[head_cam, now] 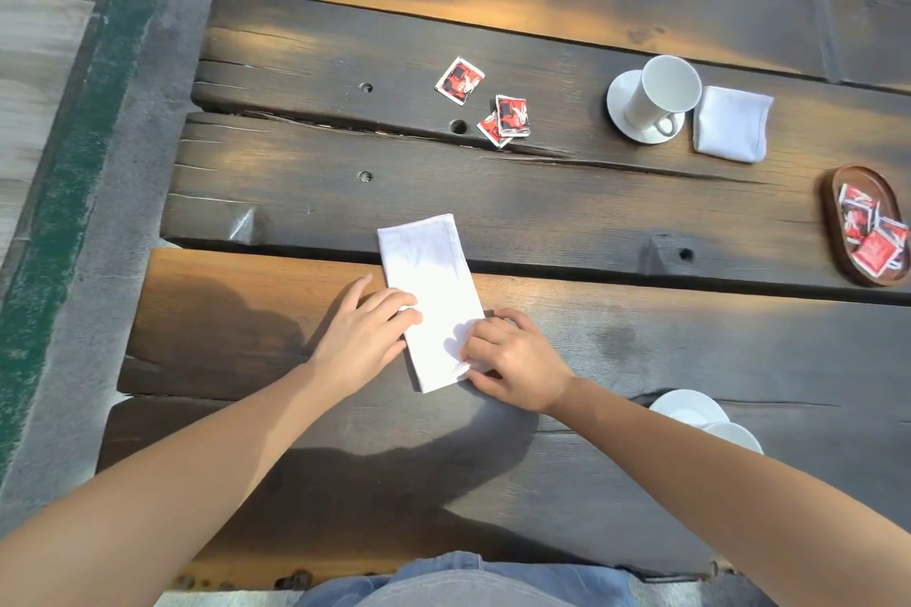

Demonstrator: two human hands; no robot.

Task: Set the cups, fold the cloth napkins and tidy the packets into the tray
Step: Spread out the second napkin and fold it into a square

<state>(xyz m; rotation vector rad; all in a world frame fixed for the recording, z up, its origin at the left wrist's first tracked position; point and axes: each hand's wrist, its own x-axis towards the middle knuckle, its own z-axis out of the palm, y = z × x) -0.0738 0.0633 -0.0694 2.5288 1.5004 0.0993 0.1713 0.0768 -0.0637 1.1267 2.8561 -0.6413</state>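
A white cloth napkin (428,281), folded into a long strip, lies on the dark wooden table (591,222) in front of me. My left hand (365,335) rests on its left edge near the close end. My right hand (512,360) pinches the napkin's near right corner with curled fingers. Three red packets (459,80) (511,115) (493,128) lie loose further back. A white cup (663,91) stands on a saucer (620,106) at the back right, with a folded napkin (732,123) beside it. The oval wooden tray (833,217) at the right edge holds several red packets (872,237).
A second white saucer and cup (690,409) sits near my right forearm, partly hidden by it. The table's planks have gaps, cracks and bolt holes. Beyond the table's left edge runs a grey and green floor border (74,163).
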